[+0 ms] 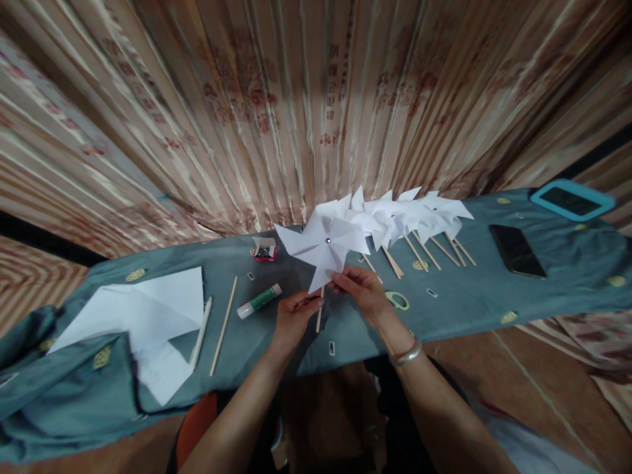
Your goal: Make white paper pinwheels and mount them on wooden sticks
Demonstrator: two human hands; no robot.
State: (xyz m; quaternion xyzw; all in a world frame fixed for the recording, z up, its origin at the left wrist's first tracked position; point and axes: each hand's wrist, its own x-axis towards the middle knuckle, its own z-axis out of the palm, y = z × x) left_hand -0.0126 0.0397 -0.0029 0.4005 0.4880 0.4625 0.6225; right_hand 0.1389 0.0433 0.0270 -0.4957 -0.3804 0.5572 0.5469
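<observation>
A white paper pinwheel [323,247] with a metal pin at its centre stands on a thin wooden stick [319,318]. My left hand [293,317] is closed round the stick just below the paper. My right hand [363,289] pinches the pinwheel's lower right vane between thumb and fingers. A silver bangle sits on my right wrist. Both hands hover above the front edge of a table covered in teal cloth [459,309].
Several finished white pinwheels [409,217] on sticks lie behind. Left of my hands are a glue stick [259,301], a loose wooden stick [224,326], a pen [201,332], white paper sheets [143,313] and a small red box [265,250]. A black phone [517,250] and a teal-cased device [573,199] lie right.
</observation>
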